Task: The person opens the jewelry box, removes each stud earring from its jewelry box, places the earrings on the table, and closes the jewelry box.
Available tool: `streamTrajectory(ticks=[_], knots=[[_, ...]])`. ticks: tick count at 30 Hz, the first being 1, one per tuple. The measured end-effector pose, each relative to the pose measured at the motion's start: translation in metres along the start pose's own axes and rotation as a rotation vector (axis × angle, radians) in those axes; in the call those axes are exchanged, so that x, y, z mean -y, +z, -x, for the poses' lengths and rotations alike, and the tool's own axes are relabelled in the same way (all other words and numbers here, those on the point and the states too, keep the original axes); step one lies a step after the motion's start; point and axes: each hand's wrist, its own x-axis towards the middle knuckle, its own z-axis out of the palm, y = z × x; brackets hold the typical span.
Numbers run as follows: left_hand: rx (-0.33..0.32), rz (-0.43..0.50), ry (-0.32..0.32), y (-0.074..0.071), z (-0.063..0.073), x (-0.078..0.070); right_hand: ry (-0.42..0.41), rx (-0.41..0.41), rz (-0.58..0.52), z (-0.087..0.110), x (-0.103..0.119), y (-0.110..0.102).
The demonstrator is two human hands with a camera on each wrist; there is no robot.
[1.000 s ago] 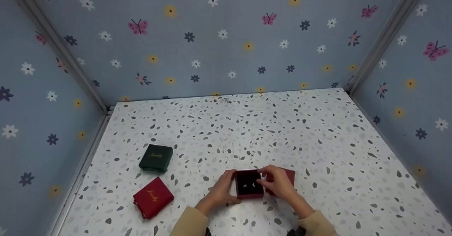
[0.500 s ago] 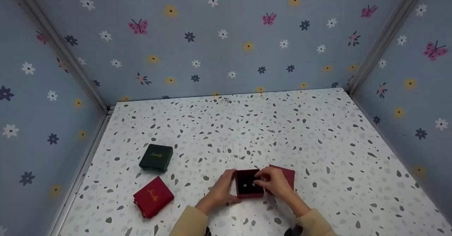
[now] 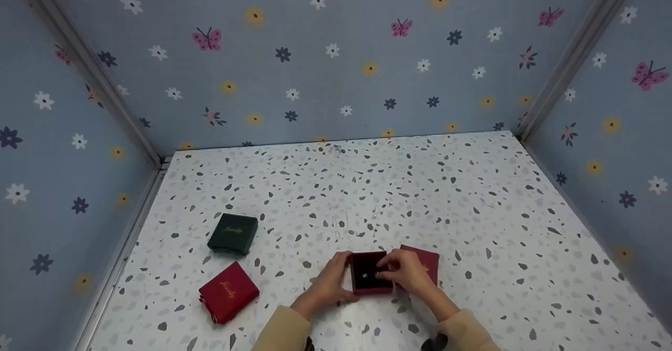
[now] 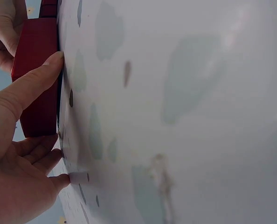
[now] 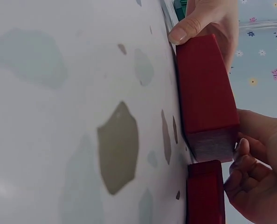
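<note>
An uncovered red jewelry box with a dark lining rests on the table in front of the person. My left hand grips its left side, thumb at the near corner and fingers on the far side, as the left wrist view also shows. A small shiny star-shaped earring sits in the lining. My right hand reaches over the right wall, thumb and index fingertips inside at a second earring, which they mostly cover; I cannot tell if they pinch it. Its other fingers are curled in the right wrist view. The red lid lies under and beyond this hand.
To the left lie a dark green pouch-like jewelry case and a red one, both with gold lettering. Several tiny, thin items lie on the speckled white table behind the box. Flower-patterned panels enclose the back and sides.
My right thumb and fingertips have moved left and further into the box, over the right-hand earring, which was in plain sight earlier. The left hand and box have stayed put.
</note>
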Motion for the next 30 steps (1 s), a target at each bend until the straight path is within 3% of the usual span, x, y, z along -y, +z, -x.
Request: streamTrajectory(ticks=[17, 30], knots=[[-0.003, -0.020, 0.017, 0.0007, -0.0020, 0.0004, -0.086, 0.001, 0.047, -0.0021, 0.0010, 0.0019], [-0.005, -0.007, -0.005, 0.0012, -0.0015, -0.0007, -0.132, -0.010, 0.079, -0.0014, -0.0016, 0.0036]])
